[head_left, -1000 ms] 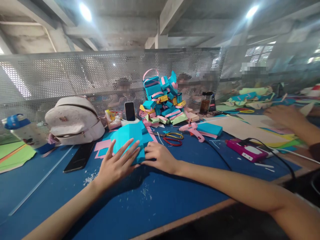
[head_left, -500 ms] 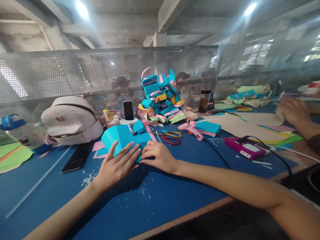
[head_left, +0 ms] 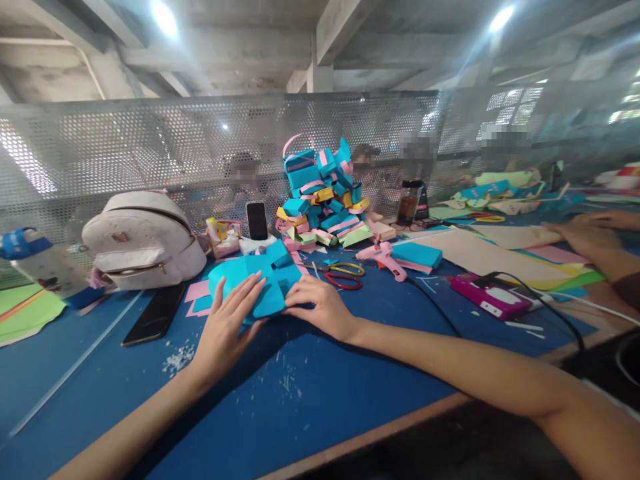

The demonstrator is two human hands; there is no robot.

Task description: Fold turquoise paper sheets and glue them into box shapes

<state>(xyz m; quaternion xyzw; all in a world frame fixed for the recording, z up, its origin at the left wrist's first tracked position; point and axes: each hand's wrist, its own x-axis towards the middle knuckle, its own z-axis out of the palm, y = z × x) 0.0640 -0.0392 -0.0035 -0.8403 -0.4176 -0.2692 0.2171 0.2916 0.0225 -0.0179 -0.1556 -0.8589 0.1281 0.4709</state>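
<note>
A folded sheet of bright blue paper lies in front of me. My left hand rests on its left part, fingers stretched out flat and the thumb by the near edge. At the right side, my right hand pinches the edge of the blue paper between thumb and bent fingers. A small blue paper box is at the sheet's far side. Pink paper pieces stick out on the left. Beyond my right hand lie scissors with red and yellow handles and a pink hot glue gun.
A pile of blue, pink and yellow paper boxes stands behind. On the left are a white backpack, a black phone and a bottle. A magenta power bank with cables lies right, near a co-worker's hands.
My left hand has slid left and back from the right hand, uncovering more of the sheet. The near part of the blue paper now shows wider. The co-worker's hands have moved lower.
</note>
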